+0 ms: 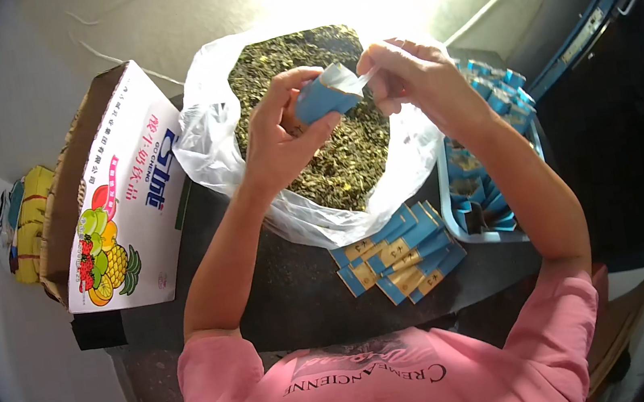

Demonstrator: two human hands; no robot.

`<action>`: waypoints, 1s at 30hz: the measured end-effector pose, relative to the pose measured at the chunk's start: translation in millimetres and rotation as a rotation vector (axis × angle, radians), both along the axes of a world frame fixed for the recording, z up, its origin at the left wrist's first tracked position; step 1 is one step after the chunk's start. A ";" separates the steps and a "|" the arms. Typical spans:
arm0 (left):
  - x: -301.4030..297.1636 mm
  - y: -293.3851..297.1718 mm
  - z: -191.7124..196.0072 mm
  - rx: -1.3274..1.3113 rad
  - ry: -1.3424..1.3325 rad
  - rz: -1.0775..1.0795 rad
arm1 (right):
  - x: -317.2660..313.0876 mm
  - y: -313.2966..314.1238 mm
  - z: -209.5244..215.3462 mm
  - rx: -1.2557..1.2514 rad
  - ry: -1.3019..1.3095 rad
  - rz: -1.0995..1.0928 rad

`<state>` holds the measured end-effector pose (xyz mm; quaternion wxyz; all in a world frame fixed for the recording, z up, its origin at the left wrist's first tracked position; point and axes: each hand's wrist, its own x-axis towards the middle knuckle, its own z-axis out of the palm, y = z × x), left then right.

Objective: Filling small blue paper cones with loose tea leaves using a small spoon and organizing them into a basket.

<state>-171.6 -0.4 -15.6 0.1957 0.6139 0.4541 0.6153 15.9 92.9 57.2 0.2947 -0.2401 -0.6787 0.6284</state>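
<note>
My left hand (278,129) is closed round a small blue paper packet (322,98), tilted with its mouth toward the right. A pale, translucent piece of plastic (362,80) shows at that mouth; I cannot tell whether it is an inner liner or a separate strip. Its end is pinched between the fingers of my right hand (420,78). Both hands hover above a large clear plastic bag (206,123), rolled open and full of dried, greenish-brown leaves (354,168) that look like tea. Several flat blue-and-tan packets (405,248) lie overlapping at the bag's near right.
On the right, partly behind my forearm, a light-blue plastic basket (497,236) holds many blue packets (477,189). A white carton with fruit pictures (127,202) stands at the left, near a yellow bundle (34,223). Everything rests round a dark tabletop (288,311).
</note>
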 end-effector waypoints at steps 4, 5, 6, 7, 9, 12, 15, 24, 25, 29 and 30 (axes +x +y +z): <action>-8.4 4.6 -13.6 -0.100 -0.100 -0.010 | -19.9 1.3 1.0 0.158 -0.173 -0.002; -9.0 5.3 -14.1 -0.094 -0.106 -0.004 | -21.4 3.0 1.0 0.188 -0.183 0.016; -10.3 6.1 -15.0 -0.118 -0.144 -0.036 | -20.8 5.8 2.7 0.202 -0.198 -0.003; -12.2 4.6 -15.2 -0.142 -0.182 -0.065 | -18.1 7.3 6.2 0.207 -0.203 0.007; -14.9 5.2 -16.7 -0.132 -0.149 -0.016 | -7.6 16.6 11.5 0.305 -0.217 -0.098; -16.5 4.9 -19.2 -0.119 -0.166 -0.018 | 8.9 37.0 5.5 0.324 -0.177 -0.219; -13.3 6.6 -16.7 -0.059 -0.184 -0.032 | 15.5 47.5 -7.9 0.431 -0.254 -0.247; -15.5 9.2 -23.1 -0.014 -0.138 -0.002 | -57.4 49.8 -76.5 0.494 -0.539 0.010; -15.0 10.0 -23.6 -0.011 -0.139 0.000 | -61.0 51.6 -79.0 0.497 -0.540 0.012; -15.8 12.9 -27.7 0.011 -0.177 0.001 | -66.0 54.6 -78.2 0.206 -0.400 -0.004; -16.9 13.1 -28.8 0.002 -0.171 0.005 | -65.7 55.0 -75.5 0.102 -0.381 -0.019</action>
